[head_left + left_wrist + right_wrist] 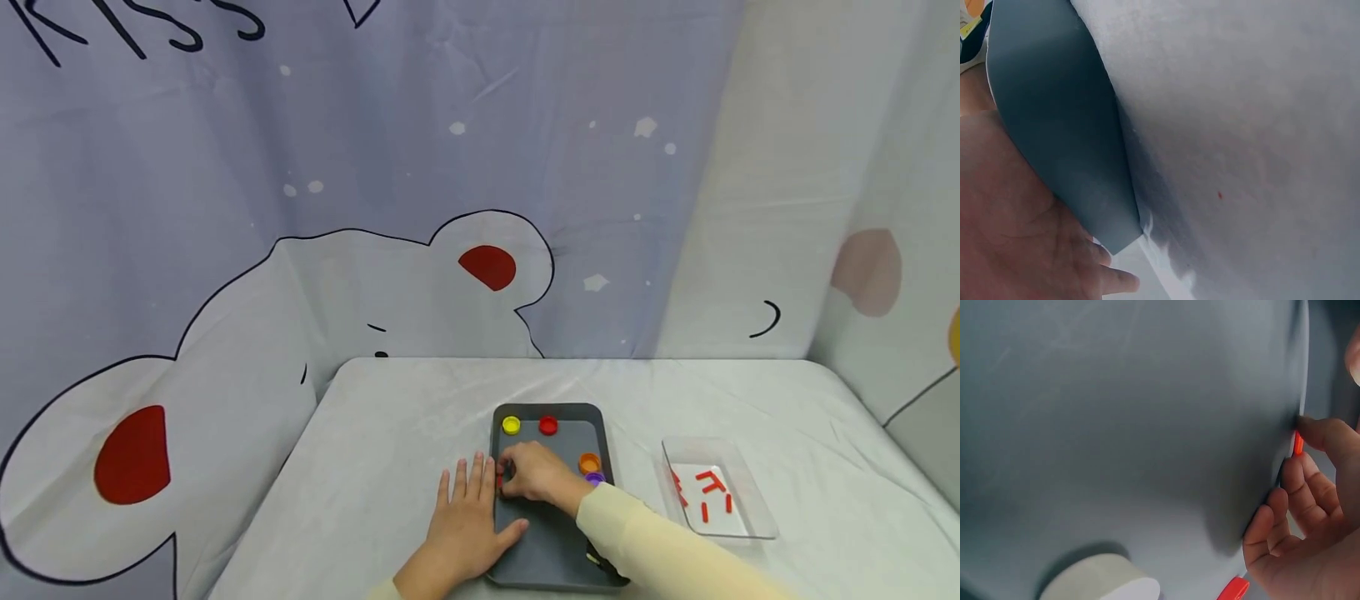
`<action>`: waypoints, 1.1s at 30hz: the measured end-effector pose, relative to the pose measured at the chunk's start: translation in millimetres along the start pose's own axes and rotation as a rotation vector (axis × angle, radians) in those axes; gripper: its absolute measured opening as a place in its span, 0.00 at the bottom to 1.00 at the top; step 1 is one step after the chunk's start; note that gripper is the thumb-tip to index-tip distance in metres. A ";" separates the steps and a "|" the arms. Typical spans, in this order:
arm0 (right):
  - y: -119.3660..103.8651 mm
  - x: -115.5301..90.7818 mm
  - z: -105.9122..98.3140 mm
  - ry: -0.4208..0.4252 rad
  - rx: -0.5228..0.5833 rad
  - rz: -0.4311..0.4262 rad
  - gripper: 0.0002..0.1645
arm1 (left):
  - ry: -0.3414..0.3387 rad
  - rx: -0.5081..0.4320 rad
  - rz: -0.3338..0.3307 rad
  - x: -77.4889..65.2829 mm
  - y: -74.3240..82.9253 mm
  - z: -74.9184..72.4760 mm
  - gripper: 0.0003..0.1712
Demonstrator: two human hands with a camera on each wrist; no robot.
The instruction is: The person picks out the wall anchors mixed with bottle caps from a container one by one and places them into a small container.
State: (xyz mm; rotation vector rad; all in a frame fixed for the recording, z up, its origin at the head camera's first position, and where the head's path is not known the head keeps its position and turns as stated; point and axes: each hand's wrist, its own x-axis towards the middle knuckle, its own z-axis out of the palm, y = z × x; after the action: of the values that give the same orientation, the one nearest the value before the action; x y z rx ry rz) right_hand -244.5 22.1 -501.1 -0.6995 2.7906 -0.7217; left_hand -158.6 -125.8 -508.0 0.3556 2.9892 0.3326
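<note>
A grey tray (540, 542) lies on the white-covered table. My left hand (468, 533) is spread with straight fingers along the tray's left edge, its thumb reaching over the inside; the left wrist view shows its palm (1016, 212) by the tray's outer wall (1066, 125). At the left rim, my right hand (536, 473) pinches a small red strip (1298, 442) between thumb and fingertips, against the tray's side. Another red piece (1233, 589) shows at the rim nearby in the right wrist view.
Inside the tray stand a yellow cap (511, 425), a red cap (548, 425), an orange cap (589, 463) and a purple cap (595, 478). To the right, a clear box (757, 518) holds several red strips (705, 512). A printed curtain (375, 150) hangs behind the table.
</note>
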 end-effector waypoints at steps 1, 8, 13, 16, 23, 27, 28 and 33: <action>-0.3 -0.1 -0.7 -0.006 -0.004 0.002 0.13 | -0.001 0.000 -0.001 0.0 0.4 -0.6 0.59; 2.6 -6.5 -8.9 -0.070 -0.124 -0.011 0.12 | -0.020 -0.009 -0.007 -2.1 5.0 0.4 0.59; 10.2 -11.6 -21.4 -0.073 -0.276 -0.051 0.11 | -0.001 -0.017 0.016 -0.5 7.0 2.9 0.59; 12.0 -14.7 -31.9 -0.040 -0.275 -0.095 0.10 | 0.027 -0.001 0.014 -0.1 5.2 2.7 0.60; 15.9 -39.1 -59.6 0.106 -0.065 -0.196 0.07 | 0.049 -0.007 -0.017 -5.4 -0.5 3.0 0.60; 30.9 -61.0 -72.7 0.205 0.072 -0.217 0.06 | 0.063 -0.018 -0.014 -5.7 2.2 1.2 0.59; 34.9 -65.9 -75.8 0.220 0.107 -0.212 0.07 | 0.064 -0.017 -0.018 -5.5 2.9 1.0 0.59; 55.4 -87.3 -92.5 0.264 0.197 -0.166 0.08 | 0.093 -0.020 -0.015 -1.3 3.9 2.5 0.58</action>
State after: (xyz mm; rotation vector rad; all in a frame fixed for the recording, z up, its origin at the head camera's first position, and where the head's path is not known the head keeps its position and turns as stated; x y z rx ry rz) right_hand -215.9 145.2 -444.0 -0.8607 2.8570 -1.1824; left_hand -156.2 -121.9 -509.4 0.3246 3.0748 0.3884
